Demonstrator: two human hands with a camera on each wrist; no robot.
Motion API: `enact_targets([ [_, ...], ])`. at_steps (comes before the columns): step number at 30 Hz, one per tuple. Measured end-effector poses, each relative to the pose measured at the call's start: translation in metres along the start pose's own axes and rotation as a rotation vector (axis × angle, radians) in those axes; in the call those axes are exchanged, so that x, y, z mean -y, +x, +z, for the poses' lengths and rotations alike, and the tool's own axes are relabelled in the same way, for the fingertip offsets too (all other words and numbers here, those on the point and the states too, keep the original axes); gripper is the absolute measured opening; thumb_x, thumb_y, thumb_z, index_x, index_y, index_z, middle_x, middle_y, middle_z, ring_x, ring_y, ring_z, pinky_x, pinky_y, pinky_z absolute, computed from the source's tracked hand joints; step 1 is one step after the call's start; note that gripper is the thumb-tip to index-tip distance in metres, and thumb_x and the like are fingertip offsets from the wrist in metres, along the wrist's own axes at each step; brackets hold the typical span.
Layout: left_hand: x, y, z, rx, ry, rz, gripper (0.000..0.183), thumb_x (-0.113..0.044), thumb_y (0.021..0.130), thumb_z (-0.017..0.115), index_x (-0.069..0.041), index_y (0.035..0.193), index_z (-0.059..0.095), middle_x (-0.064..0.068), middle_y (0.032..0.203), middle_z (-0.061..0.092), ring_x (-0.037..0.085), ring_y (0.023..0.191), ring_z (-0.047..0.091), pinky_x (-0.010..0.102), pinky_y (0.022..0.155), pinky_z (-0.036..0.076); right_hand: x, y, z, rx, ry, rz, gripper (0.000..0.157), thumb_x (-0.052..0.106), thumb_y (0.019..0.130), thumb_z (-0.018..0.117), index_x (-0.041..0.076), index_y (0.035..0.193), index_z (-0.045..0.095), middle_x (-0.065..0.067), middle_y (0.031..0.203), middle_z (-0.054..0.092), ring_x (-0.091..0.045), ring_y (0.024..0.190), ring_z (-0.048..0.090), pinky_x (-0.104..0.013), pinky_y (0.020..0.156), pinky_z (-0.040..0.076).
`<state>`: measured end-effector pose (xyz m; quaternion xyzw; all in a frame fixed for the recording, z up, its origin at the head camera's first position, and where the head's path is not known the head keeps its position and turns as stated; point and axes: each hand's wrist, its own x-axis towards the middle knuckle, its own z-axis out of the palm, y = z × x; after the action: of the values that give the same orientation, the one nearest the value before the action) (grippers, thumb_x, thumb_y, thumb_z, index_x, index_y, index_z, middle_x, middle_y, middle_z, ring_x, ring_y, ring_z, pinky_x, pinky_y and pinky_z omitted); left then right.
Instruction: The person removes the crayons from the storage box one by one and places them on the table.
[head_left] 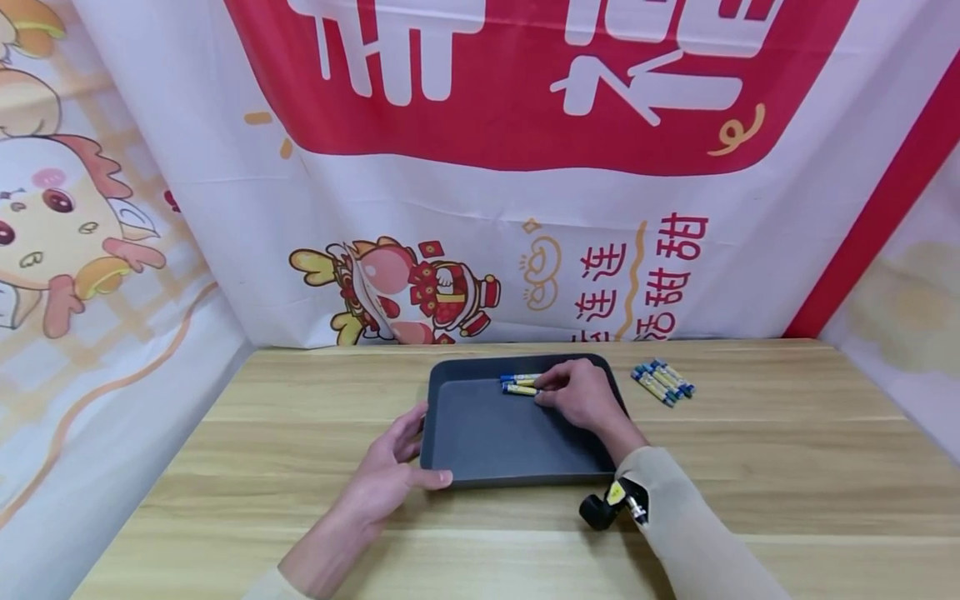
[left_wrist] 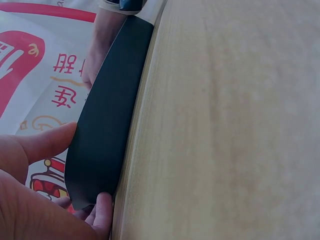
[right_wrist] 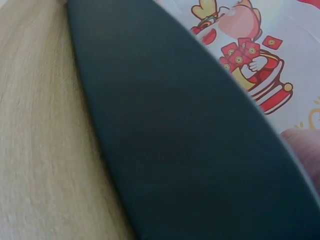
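Observation:
A dark grey rectangular tray [head_left: 495, 450] lies on the wooden table. My left hand [head_left: 386, 471] grips its near left corner, the thumb over the front rim and the fingers along the left side. In the left wrist view, the fingers reach low on the tray's outer wall [left_wrist: 105, 115]. Inside the tray, towards the back, short yellow-and-blue crayon-like sticks [head_left: 517, 378] lie side by side. My right hand [head_left: 581, 392] reaches over the right part of the tray and pinches the right end of the nearest stick [head_left: 519, 389]. Its fingertips are hidden in the right wrist view.
Several more such sticks [head_left: 663, 382] lie in a group on the table [head_left: 750, 450], right of the tray. A printed cloth [head_left: 480, 208] hangs behind the table's back edge. A black wrist camera [head_left: 600, 510] sits at the right sleeve, by the tray's front edge.

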<state>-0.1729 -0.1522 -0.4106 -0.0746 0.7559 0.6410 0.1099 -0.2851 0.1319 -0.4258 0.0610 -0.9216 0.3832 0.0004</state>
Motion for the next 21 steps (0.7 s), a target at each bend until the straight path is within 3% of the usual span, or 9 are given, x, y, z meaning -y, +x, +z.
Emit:
enact_targets([
  [21, 0.0002, 0.0002, -0.0019, 0.002, 0.001, -0.007, 0.107, 0.005, 0.077, 0.086, -0.023, 0.166, 0.034, 0.015, 0.172, 0.036, 0.04, 0.152, 0.042, 0.066, 0.128, 0.025, 0.0018, -0.0021, 0.0037, -0.01, -0.095, -0.055, 0.007, 0.018, 0.09, 0.085, 0.013, 0.094, 0.084, -0.006, 0.109, 0.072, -0.022, 0.097, 0.064, -0.042, 0.088, 0.054],
])
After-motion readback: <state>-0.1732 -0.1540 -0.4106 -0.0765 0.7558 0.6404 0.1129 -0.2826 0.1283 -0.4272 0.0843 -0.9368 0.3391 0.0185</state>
